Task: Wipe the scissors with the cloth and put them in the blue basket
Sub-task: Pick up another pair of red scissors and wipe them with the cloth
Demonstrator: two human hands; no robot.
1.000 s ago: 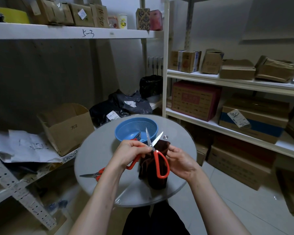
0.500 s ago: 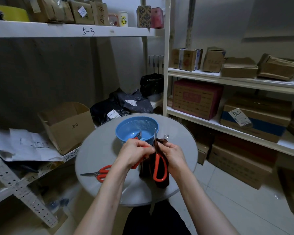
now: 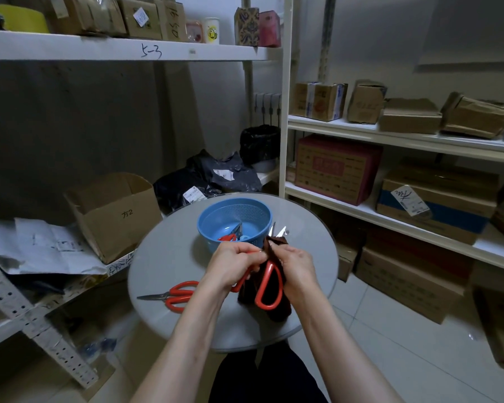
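Note:
Over the round grey table (image 3: 169, 257) my left hand (image 3: 233, 264) grips one red handle of a pair of scissors (image 3: 269, 282), blades pointing away and slightly apart. My right hand (image 3: 297, 267) pinches a dark brown cloth (image 3: 275, 308) around the blades near the pivot; the cloth hangs down below the handles. Only the blade tips stick out above the cloth. The blue basket (image 3: 234, 212) stands just beyond my hands with another red-handled pair of scissors (image 3: 230, 236) inside. A third red-handled pair of scissors (image 3: 175, 293) lies flat on the table to the left.
An open cardboard box (image 3: 114, 210) sits on the low shelf to the left beside loose papers. Black plastic bags (image 3: 216, 175) lie behind the table. White shelving with cartons (image 3: 338, 167) runs along the right. The floor to the right is tiled.
My right hand has closed in from the handle side and wrapped the cloth up around the blades. The scissor blades, wide apart a second ago, are nearly together now.

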